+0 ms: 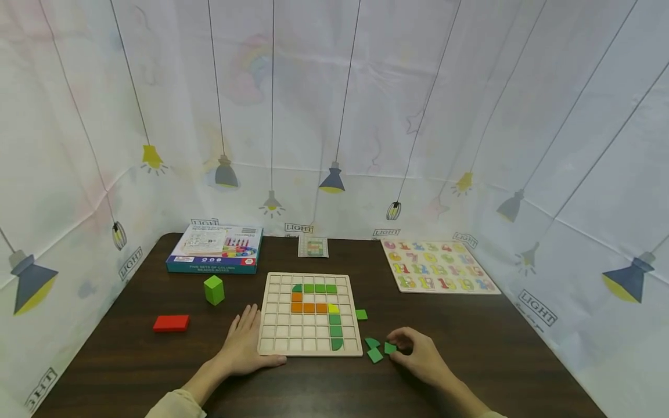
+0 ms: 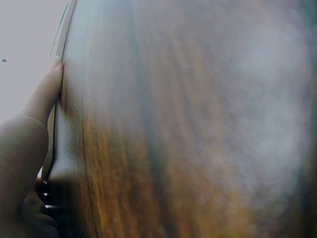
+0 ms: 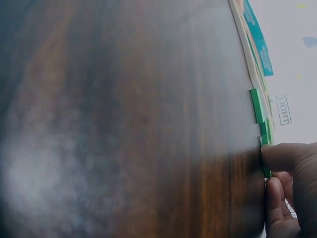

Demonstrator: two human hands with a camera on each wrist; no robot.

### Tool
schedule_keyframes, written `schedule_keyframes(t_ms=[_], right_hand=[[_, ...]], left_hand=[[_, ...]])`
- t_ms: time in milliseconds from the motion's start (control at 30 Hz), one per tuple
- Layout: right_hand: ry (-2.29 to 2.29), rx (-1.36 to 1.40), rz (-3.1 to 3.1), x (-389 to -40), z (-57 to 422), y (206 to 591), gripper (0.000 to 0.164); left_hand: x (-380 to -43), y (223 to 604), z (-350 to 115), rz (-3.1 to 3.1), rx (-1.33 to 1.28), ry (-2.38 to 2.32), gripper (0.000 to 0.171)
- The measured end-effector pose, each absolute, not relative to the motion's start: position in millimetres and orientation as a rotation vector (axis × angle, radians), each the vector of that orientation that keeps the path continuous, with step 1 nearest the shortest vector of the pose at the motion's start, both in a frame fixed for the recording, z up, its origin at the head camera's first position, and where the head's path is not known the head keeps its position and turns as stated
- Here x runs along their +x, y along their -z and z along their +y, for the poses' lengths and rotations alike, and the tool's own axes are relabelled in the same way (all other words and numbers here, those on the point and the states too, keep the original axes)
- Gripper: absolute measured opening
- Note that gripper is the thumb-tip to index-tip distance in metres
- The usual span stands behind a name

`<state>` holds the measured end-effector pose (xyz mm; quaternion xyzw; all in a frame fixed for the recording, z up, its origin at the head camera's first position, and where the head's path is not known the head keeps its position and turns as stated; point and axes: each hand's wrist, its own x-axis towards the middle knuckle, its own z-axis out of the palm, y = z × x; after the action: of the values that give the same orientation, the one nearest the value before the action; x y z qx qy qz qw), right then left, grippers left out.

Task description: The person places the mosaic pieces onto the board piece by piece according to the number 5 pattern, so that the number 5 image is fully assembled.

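Observation:
A wooden grid board (image 1: 310,347) lies on the dark table, with green, orange and yellow tiles set in some of its squares. Along its left and lower-left edge rests my left hand (image 1: 243,345), fingers straight and thumb at the front edge. My right hand (image 1: 422,359) pinches a green tile (image 1: 390,348) between thumb and forefinger, at the table to the right of the board. Close by lie a green square tile (image 1: 375,355) and a green rounded tile (image 1: 371,342). Another green tile (image 1: 361,314) sits against the board's right edge.
A red block (image 1: 171,323) and a green block (image 1: 213,289) stand to the left. Behind them is a flat toy box (image 1: 213,264). A small pattern card (image 1: 313,247) lies at the back; a number puzzle board (image 1: 439,267) is at the back right.

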<state>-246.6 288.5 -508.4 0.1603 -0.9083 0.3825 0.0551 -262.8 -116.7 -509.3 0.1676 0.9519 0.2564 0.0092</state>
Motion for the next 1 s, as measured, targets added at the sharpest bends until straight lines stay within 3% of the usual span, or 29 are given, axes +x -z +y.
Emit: schedule_keyframes(t_ms=[367,1000], right_hand=[[-1.277,0.423,-2.709,-257,273,506,0.029],[-1.169,0.779,-2.631,-269,209,501,0.029]], left_hand=[[-262,513,-119,2.984,0.516,-0.803,0.124],[-266,515,-117,3.011,0.515,-0.776,0.123]])
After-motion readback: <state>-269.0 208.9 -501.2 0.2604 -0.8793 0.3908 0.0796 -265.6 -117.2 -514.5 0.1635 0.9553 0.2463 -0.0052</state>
